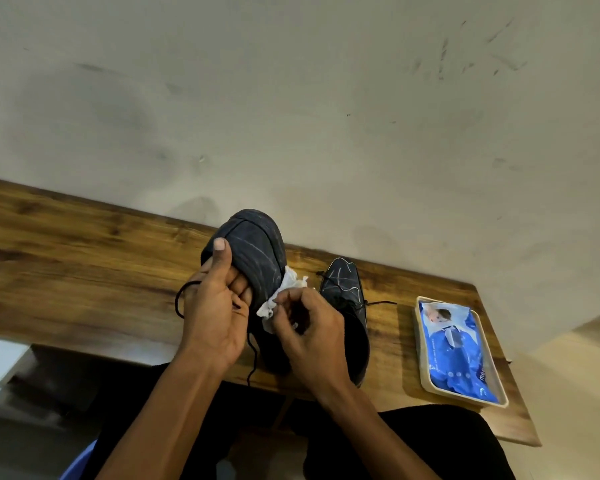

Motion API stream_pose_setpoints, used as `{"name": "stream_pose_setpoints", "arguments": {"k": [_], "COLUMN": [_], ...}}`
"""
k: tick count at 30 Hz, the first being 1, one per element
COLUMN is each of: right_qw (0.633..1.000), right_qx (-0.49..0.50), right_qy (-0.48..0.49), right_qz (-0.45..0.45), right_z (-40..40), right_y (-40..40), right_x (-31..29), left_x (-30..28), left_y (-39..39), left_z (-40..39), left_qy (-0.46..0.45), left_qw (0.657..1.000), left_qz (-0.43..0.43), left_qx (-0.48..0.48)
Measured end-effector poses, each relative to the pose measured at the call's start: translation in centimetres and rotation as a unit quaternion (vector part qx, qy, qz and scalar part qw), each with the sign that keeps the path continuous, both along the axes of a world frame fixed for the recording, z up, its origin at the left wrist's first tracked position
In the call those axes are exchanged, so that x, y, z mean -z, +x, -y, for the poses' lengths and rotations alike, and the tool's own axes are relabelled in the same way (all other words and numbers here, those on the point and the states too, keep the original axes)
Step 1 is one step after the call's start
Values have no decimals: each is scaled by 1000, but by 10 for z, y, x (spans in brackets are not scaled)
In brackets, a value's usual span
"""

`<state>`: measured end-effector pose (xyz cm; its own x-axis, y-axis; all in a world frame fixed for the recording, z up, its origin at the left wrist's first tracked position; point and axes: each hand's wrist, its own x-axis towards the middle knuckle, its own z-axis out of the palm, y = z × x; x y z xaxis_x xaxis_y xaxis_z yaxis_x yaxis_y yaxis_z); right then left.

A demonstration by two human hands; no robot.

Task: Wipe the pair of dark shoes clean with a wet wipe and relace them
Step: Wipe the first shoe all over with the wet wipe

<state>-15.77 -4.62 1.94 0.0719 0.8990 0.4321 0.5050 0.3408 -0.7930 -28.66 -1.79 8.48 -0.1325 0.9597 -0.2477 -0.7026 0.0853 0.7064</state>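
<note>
While hands work, second shoe (343, 289) flanks blue wipes pack (454, 351).

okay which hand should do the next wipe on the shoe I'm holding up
Right. The right hand already pinches the wipe against the raised shoe, while the left hand grips that shoe and should probably just steady it.

A plain room in a home, it seems: a narrow wood-grain shelf-desk (84, 237) runs from nine to four o'clock against a scuffed, off-white painted wall (291, 98). At four o'clock a blue pack of baby wipes (456, 355) lies in a cream tray (426, 372), a household item.
</note>
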Motion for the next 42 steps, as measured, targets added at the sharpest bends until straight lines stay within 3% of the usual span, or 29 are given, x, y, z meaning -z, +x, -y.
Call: {"name": "stream_pose_setpoints", "arguments": {"k": [6, 9, 13, 16, 21, 25, 28, 34, 39, 42], "right_qw": [994, 993, 999, 1000, 998, 999, 994, 987, 989, 994], "right_qx": [-8, 0, 7, 31, 43, 32, 34, 74, 24, 8], "right_qy": [95, 109, 51, 3, -27, -30, -70, -84, -31, -16], "right_qz": [-46, -35, 9, -7, -39, -31, -75, -117, -144, -105], "right_z": [-38, -41, -23, -13, -15, -11, -7, -32, -60, -58], "right_y": [-30, -25, -2, 5, -10, -12, -14, -19, -30, -28], "right_x": [-51, -39, 2, 15, 10, 18, 22, 7, -24, -22], "left_x": [9, 9, 9, 12, 13, 23, 32, 29, 25, 26], "left_y": [-4, -7, -12, -14, -11, -12, -14, -14, -11, -12], "left_z": [-1, -4, -9, -10, -2, -1, -6, -3, 2, 2], "left_qy": [4, 7, -12, -18, -24, 5, -1, -9, 24, 30], "left_qw": [999, 1000, 1000, 999, 992, 968, 953, 959, 957, 963], "left_qz": [-46, -30, 13, 12, -108, -241, -296, -280, -288, -267], "left_qx": [0, 7, -22, -32, -56, -68, -63, -49, -35, -36]}}
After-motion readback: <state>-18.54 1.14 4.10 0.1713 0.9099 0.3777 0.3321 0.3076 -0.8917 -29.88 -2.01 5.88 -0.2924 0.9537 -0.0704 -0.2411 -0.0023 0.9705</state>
